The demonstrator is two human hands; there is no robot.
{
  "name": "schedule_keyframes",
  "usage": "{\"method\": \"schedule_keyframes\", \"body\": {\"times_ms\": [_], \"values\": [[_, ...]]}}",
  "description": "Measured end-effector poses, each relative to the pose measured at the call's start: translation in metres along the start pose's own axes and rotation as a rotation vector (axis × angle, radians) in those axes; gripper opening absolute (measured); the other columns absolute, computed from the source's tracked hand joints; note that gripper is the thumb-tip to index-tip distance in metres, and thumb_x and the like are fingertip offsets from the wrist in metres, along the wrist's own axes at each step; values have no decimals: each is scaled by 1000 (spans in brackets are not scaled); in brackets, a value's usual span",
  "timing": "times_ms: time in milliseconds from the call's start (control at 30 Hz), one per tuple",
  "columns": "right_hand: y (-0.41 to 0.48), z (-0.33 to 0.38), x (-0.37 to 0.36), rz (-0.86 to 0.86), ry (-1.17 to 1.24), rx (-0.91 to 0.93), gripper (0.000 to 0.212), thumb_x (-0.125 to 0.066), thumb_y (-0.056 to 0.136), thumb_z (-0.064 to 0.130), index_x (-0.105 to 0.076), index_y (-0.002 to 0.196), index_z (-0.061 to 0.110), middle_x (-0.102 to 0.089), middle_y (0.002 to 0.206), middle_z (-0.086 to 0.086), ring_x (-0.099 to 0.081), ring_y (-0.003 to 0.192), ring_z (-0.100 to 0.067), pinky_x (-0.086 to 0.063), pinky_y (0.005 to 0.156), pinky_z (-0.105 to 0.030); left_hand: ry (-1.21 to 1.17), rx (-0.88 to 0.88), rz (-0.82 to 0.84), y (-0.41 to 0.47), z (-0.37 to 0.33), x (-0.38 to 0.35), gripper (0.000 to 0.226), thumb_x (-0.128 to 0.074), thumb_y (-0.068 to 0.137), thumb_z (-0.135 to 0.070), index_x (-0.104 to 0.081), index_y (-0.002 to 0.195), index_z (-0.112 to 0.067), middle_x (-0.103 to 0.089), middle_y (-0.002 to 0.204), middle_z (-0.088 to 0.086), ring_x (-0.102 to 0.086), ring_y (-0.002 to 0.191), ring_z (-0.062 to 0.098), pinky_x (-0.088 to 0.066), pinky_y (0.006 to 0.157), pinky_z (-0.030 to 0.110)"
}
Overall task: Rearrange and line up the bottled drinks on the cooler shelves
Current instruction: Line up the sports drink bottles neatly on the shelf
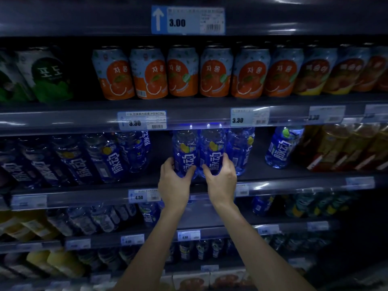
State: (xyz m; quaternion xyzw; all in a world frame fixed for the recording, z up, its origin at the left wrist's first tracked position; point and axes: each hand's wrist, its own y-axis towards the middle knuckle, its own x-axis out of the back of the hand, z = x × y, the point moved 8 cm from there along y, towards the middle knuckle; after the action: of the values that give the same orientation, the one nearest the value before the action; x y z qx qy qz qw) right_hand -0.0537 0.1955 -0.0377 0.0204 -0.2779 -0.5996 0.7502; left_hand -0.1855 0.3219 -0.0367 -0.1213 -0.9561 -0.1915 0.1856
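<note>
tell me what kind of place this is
Most likely a shop's drinks cooler: stacked shelves with price tags on the edges, rows of cans, and blue bottles under both hands.

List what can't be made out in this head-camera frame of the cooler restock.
- Caps of the two held blue bottles: hidden behind the shelf rail above.
- Bottle bases: covered by the left hand and right hand.
- Small print on the 3.00 price tag: blurred.
- Lower-shelf drinks: too dark and blurred to identify.
- Green cans: row cut off by the left edge.
</note>
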Motion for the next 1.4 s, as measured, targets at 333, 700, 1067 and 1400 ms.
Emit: {"method": "schedule_keyframes", "body": {"times_ms": [333,700,1067,1400], "values": [[16,-16,54,-215,88,19,64,-75,82,24,-40,133,6,-41,131,-9,-46,117,-22,-49,95,-40,-132,76,35,-10,-1,-12,83,-73,80,-44,-30,144,-13,-37,134,-2,-40,107,0,-37,91,16],[46,-41,50,86,284,-92,61,-73,85,19,-44,139,20,-59,127,1,-58,115,-11,-48,101,-35,-130,85,9,-9,-2,-12,72,-66,88,-39,-33,145,-10,-40,135,2,-41,108,2,-34,93,17],[29,-34,53,-78,218,-68,67,-78,81,29,-44,137,14,-53,131,-1,-54,114,-13,-46,95,-25,-112,68,25,-7,-3,-9,71,-67,87,-40,-37,142,-7,-43,130,3,-44,105,6,-36,90,17],[25,-31,51,-151,181,-76,63,-77,81,28,-45,134,12,-53,128,-1,-54,104,-8,-43,82,-14,-99,59,48,-6,-6,-10,72,-67,87,-39,-35,143,-7,-42,132,4,-42,104,4,-34,89,16]]}}
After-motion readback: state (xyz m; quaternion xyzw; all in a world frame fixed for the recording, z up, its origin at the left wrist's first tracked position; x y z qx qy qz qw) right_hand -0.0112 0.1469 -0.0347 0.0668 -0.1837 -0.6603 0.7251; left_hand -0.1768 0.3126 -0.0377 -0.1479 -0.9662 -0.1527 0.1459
